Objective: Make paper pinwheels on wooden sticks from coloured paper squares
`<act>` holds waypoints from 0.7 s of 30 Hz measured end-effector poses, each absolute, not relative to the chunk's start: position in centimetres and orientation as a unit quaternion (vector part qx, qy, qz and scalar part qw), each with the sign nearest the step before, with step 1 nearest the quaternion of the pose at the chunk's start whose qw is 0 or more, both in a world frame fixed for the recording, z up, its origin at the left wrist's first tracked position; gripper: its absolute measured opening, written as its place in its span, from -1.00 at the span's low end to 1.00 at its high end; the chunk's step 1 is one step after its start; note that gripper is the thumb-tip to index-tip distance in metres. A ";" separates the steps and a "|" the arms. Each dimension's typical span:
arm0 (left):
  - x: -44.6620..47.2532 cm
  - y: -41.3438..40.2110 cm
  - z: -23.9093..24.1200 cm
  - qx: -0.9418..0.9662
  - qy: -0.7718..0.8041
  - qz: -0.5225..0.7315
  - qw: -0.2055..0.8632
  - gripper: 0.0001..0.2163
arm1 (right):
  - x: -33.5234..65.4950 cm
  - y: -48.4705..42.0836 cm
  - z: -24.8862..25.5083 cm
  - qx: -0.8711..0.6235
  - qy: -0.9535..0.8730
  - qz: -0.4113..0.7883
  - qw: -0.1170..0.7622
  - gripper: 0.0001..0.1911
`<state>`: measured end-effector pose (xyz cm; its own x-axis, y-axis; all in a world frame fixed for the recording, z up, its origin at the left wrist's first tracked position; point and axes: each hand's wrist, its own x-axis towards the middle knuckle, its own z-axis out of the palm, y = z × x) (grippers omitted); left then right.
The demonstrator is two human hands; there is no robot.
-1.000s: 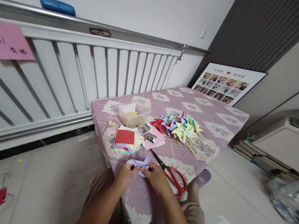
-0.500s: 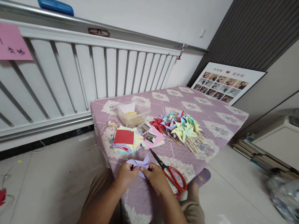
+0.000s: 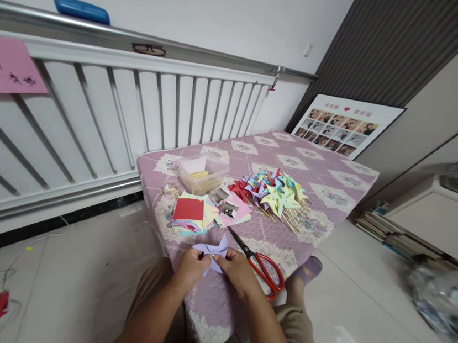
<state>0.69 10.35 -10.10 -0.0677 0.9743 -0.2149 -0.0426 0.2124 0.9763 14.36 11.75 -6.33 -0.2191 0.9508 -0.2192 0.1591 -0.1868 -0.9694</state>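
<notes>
Both hands pinch a folded lilac paper pinwheel [image 3: 214, 248] over the near corner of a table with a purple quilted cover [image 3: 325, 205]. My left hand [image 3: 192, 267] grips its left side with closed fingers. My right hand [image 3: 237, 270] holds its right side, fingers closed too. Red-handled scissors [image 3: 263, 265] lie just right of my right hand. A stack of coloured paper squares [image 3: 193, 211], red on top, lies just beyond the hands.
A heap of finished pinwheels on sticks [image 3: 276, 194] lies mid-table, beside a clear box of sticks [image 3: 202, 175]. A white railing [image 3: 115, 107] runs behind the table. A framed photo collage [image 3: 343, 127] leans at the far end. Books [image 3: 396, 239] lie on the floor at right.
The hands have stayed on the lilac paper with only small finger movement. The view has drifted slightly.
</notes>
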 end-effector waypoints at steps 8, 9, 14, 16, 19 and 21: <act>0.5 10.2 -9.8 0.398 0.530 0.476 0.577 -0.83 | 14.4 11.9 -6.2 -0.527 -0.524 0.579 0.335 -0.84; 0.5 10.2 -9.7 0.396 0.527 0.478 0.581 -0.84 | 14.4 11.9 -6.2 -0.527 -0.522 0.580 0.335 -0.84; 0.5 10.2 -9.8 0.383 0.525 0.484 0.586 -0.88 | 14.4 11.9 -6.4 -0.523 -0.516 0.589 0.337 -0.82; 0.5 10.3 -10.0 0.376 0.523 0.489 0.588 -0.88 | 14.4 11.9 -6.4 -0.519 -0.511 0.595 0.338 -0.80; 0.6 10.4 -10.1 0.365 0.510 0.501 0.597 -0.87 | 14.5 11.9 -6.3 -0.516 -0.501 0.602 0.348 -0.74; 0.7 10.4 -10.1 0.354 0.501 0.511 0.602 -0.84 | 14.8 11.8 -6.3 -0.512 -0.492 0.604 0.361 -0.69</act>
<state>0.67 10.37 -10.15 -0.0247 0.9703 -0.2408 -0.2600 0.2264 0.9387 14.77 11.80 -6.26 -0.2152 0.9403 -0.2636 0.0683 -0.2548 -0.9646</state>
